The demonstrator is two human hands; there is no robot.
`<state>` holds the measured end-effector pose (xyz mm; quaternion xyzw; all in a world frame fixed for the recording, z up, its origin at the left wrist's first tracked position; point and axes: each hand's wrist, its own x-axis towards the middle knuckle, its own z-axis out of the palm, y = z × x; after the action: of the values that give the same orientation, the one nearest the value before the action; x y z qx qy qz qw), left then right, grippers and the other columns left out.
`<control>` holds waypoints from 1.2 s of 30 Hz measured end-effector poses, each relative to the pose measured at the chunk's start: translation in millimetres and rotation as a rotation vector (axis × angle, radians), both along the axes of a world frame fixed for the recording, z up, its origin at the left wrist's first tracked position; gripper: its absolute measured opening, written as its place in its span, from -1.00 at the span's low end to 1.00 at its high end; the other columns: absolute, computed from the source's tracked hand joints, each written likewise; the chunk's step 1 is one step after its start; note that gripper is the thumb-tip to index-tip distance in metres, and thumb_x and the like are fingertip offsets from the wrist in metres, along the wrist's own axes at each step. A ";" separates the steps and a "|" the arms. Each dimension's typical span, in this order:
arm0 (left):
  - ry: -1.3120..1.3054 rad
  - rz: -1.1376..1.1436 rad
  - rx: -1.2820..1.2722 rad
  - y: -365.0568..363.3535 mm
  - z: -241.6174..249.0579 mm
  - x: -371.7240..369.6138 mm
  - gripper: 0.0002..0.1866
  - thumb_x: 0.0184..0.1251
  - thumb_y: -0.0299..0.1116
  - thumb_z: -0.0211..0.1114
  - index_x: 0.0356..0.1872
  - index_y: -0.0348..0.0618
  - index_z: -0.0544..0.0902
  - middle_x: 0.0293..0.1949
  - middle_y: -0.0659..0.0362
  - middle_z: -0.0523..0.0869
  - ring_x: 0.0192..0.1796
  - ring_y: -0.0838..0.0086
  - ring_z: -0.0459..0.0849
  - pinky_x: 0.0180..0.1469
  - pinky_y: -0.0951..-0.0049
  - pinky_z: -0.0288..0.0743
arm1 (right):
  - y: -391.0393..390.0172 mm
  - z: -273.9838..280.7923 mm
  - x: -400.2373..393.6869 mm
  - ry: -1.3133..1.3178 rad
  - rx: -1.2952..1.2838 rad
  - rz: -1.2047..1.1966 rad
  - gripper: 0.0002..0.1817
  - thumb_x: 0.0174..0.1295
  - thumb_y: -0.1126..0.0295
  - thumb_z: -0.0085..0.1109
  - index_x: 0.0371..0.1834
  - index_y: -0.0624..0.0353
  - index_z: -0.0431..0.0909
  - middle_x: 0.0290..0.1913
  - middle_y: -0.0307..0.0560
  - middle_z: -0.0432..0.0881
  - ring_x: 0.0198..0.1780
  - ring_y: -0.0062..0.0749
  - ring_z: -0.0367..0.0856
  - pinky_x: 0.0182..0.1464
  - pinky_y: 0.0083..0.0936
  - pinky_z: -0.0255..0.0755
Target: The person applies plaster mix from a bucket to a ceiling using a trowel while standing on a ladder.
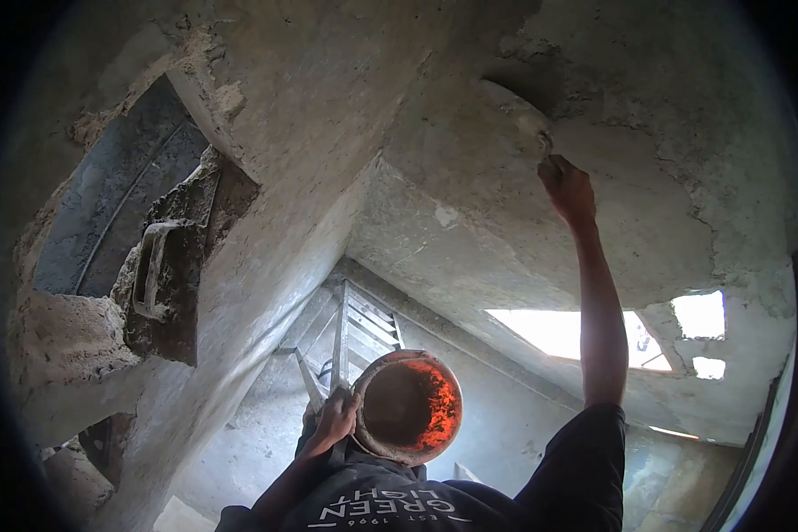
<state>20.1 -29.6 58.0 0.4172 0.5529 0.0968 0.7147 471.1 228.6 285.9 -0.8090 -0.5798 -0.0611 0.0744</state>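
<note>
My right hand (567, 186) is raised at arm's length, its fingers wrapped round the handle of a trowel (525, 113). The trowel's blade lies against the grey plastered wall (629, 186), and a darker patch shows just beyond it. Down at my waist, my left hand (337, 417) grips the near-left rim of a round bucket (442, 403). The bucket's orange inner wall is smeared with mortar, and grey mortar (395, 406) lies inside it. Part of the left hand's grip is hidden behind the bucket's edge.
A metal ladder (344, 337) stands below, just beyond the bucket. On the left, a plastering float (170, 288) with a handle rests in a rough wall opening (106, 199). Bright openings (541, 330) pierce the right wall. Concrete floor (496, 399) lies far below.
</note>
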 end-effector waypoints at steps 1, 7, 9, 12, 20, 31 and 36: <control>-0.023 0.007 0.013 -0.7 -2.7 -0.7 -0.67 0.42 -0.12 0.10 -0.28 -0.23 0.36 -0.77 0.23 0.43 -0.81 0.57 0.41 -0.77 0.49 0.26 | 1.4 5.5 -3.2 -0.042 0.051 0.014 -0.58 0.18 0.05 0.13 0.03 0.04 0.55 -0.22 0.10 0.67 -0.17 -0.03 0.67 -0.13 -0.18 0.53; -0.048 0.055 -0.017 -1.8 -2.3 1.1 -0.68 0.43 -0.14 0.09 -0.31 -0.23 0.36 -0.77 0.24 0.42 -0.81 0.58 0.40 -0.77 0.49 0.26 | -13.7 67.4 19.7 0.076 0.395 0.043 -0.64 0.21 0.12 0.14 0.00 0.03 0.57 -0.22 0.14 0.67 -0.19 -0.03 0.68 -0.22 -0.23 0.55; -0.045 0.040 -0.011 -3.5 -7.1 0.6 -0.68 0.43 -0.15 0.09 -0.32 -0.22 0.35 -0.77 0.24 0.42 -0.81 0.57 0.40 -0.76 0.49 0.26 | -20.3 76.0 14.8 0.086 0.336 0.028 -0.63 0.20 0.11 0.16 0.00 0.03 0.57 -0.22 0.14 0.67 -0.19 -0.03 0.68 -0.20 -0.23 0.55; -0.039 0.012 0.003 -1.9 -8.4 -0.5 -0.69 0.43 -0.15 0.09 -0.32 -0.22 0.35 -0.78 0.23 0.42 -0.81 0.56 0.40 -0.75 0.48 0.26 | -26.2 47.2 23.3 0.048 0.232 0.050 -0.61 0.16 0.10 0.19 0.00 0.04 0.57 -0.21 0.13 0.67 -0.16 -0.04 0.67 -0.16 -0.21 0.55; -0.025 0.018 -0.038 1.7 2.2 0.7 -0.64 0.43 -0.11 0.10 -0.27 -0.26 0.37 -0.78 0.23 0.42 -0.81 0.55 0.40 -0.74 0.48 0.25 | -24.1 9.5 40.1 -0.021 -0.013 -0.015 -0.58 0.13 0.08 0.20 0.02 0.03 0.57 -0.15 0.09 0.66 -0.11 -0.06 0.66 -0.06 -0.18 0.53; 0.018 -0.023 -0.001 4.6 5.8 3.2 -0.66 0.45 -0.13 0.06 -0.28 -0.26 0.40 -0.81 0.23 0.43 -0.80 0.53 0.41 -0.72 0.47 0.27 | -52.0 51.3 48.9 0.047 0.207 0.107 -0.65 0.17 0.16 0.21 -0.03 0.08 0.59 -0.40 0.12 0.66 -0.38 -0.10 0.68 -0.33 -0.30 0.49; -0.017 0.013 0.013 -6.6 -15.5 -0.4 -0.65 0.45 -0.11 0.05 -0.28 -0.26 0.42 -0.81 0.22 0.44 -0.80 0.53 0.43 -0.72 0.46 0.28 | -43.6 28.8 44.1 0.130 0.001 0.030 -0.66 0.17 0.13 0.19 -0.11 0.11 0.61 -0.39 0.13 0.65 -0.30 -0.05 0.67 -0.25 -0.24 0.48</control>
<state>19.7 -36.2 42.5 0.4175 0.5487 0.1085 0.7161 515.2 185.0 314.7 -0.8023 -0.5860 -0.0075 0.1135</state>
